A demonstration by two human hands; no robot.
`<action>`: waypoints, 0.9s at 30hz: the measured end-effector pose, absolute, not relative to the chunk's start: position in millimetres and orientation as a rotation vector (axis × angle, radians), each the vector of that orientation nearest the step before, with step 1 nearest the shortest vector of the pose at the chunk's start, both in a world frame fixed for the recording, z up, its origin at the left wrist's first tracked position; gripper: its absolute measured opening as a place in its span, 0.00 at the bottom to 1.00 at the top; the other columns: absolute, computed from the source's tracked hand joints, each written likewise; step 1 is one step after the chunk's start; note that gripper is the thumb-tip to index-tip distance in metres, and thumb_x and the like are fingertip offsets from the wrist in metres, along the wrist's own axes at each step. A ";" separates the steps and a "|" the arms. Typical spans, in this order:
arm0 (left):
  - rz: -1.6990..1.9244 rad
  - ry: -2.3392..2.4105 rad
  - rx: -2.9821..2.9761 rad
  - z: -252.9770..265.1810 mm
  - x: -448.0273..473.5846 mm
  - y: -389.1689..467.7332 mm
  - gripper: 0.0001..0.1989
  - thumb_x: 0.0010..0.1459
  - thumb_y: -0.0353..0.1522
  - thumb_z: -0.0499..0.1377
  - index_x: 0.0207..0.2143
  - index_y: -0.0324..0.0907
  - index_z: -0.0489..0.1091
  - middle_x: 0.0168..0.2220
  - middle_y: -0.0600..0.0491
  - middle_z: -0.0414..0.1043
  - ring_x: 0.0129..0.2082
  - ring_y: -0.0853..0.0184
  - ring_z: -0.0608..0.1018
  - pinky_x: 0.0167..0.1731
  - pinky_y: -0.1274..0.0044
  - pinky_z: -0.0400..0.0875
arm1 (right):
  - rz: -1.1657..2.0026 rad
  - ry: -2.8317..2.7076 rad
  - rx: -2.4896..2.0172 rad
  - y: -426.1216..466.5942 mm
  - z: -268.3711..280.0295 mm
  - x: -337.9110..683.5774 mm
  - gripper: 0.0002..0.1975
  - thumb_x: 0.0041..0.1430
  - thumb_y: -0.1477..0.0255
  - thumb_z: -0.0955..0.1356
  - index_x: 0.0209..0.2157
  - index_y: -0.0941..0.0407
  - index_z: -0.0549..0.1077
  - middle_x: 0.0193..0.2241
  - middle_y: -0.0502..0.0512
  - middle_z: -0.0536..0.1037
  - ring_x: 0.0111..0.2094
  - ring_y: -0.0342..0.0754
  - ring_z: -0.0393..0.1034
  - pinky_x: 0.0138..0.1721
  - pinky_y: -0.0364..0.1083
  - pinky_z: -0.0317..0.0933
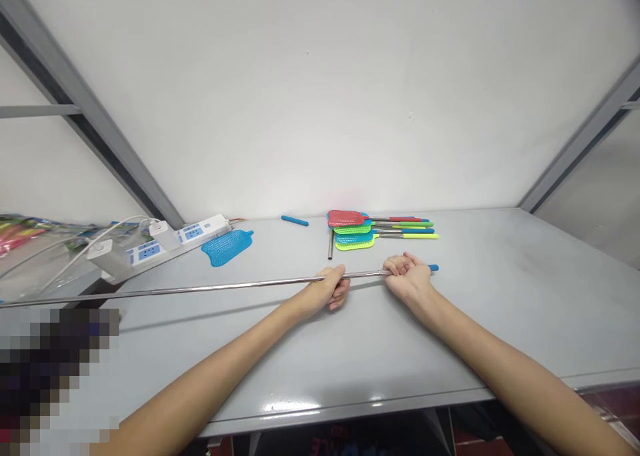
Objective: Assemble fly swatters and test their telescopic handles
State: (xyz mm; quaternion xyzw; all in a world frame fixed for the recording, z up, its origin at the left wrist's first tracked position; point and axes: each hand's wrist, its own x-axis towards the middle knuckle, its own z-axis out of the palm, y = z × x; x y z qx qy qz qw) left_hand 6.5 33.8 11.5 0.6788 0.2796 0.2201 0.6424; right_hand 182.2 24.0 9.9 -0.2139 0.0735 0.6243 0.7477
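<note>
A long telescopic metal rod [215,287] stretches across the table and runs out of view at the left edge. My left hand [327,291] is closed around its middle part. Further right, my right hand [407,276] grips the rod near its blue end [434,267], which pokes out past the fingers. Behind my hands lies a stack of fly swatters with red [347,219], green and blue heads, their handles pointing right. A short metal tube [330,245] lies by the stack. One loose blue swatter head [227,248] rests to the left.
A white power strip [145,251] with plugged-in chargers and cables lies at the table's left. A blue handle grip [295,221] lies near the wall. Plastic-wrapped items [30,243] are at far left. The grey table [500,296] meets a white wall.
</note>
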 end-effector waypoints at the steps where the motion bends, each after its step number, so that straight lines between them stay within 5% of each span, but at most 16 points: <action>1: 0.503 0.641 1.539 10.9 7.0 34.0 0.23 0.56 0.40 0.37 0.12 0.41 0.48 0.09 0.60 0.43 0.10 0.75 0.55 0.15 0.79 0.47 | 1.369 0.165 -0.465 23.7 10.7 181.6 0.14 0.49 0.78 0.53 0.18 0.56 0.36 0.07 0.42 0.43 0.08 0.37 0.38 0.09 0.39 0.39; 27: 0.541 0.683 1.537 2.8 1.9 40.4 0.24 0.56 0.39 0.37 0.10 0.41 0.49 0.07 0.59 0.45 0.10 0.76 0.55 0.15 0.79 0.48 | 1.453 0.283 -0.469 25.1 16.0 182.1 0.11 0.47 0.78 0.55 0.18 0.55 0.42 0.09 0.43 0.48 0.10 0.37 0.44 0.11 0.38 0.46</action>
